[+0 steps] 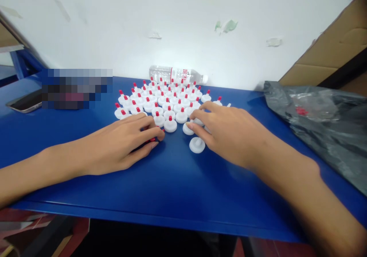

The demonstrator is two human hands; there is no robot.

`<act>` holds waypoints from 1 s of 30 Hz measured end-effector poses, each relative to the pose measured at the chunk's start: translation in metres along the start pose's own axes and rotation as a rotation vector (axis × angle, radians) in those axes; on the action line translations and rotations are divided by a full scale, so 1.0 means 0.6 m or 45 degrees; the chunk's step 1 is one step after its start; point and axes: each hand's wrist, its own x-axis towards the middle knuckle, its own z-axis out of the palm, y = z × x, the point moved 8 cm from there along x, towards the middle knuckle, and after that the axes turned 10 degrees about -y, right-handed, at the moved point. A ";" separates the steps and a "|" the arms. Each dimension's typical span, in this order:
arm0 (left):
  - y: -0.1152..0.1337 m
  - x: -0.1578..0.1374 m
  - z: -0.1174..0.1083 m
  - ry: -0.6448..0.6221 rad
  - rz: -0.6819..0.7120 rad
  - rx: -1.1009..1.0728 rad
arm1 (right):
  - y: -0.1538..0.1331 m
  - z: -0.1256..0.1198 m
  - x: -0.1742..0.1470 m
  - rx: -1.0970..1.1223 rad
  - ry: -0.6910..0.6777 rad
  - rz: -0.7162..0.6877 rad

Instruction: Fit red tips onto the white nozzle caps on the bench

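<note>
Many white round nozzle caps stand upright in a cluster on the blue table, most with small red tips on their spouts. My left hand rests at the cluster's near left side, its fingers curled over several loose red tips partly hidden beneath them. My right hand is over the near right side. Its thumb and index finger close around the spout of a white nozzle cap without a red tip. Another bare white nozzle cap lies just in front, and more are partly hidden under this hand.
A clear plastic bottle lies on its side behind the cluster, against the white wall. A grey plastic bag with red pieces on it spreads at right, below cardboard. A phone lies at far left. The table's front edge runs below.
</note>
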 end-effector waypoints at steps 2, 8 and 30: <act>0.001 0.000 -0.001 0.002 0.004 0.000 | 0.000 0.000 0.000 0.000 -0.002 0.000; 0.002 0.000 -0.001 0.031 0.024 -0.005 | 0.001 -0.002 0.001 -0.007 -0.010 0.014; 0.005 -0.004 0.000 0.117 0.070 -0.144 | 0.008 -0.011 0.004 0.069 0.070 -0.033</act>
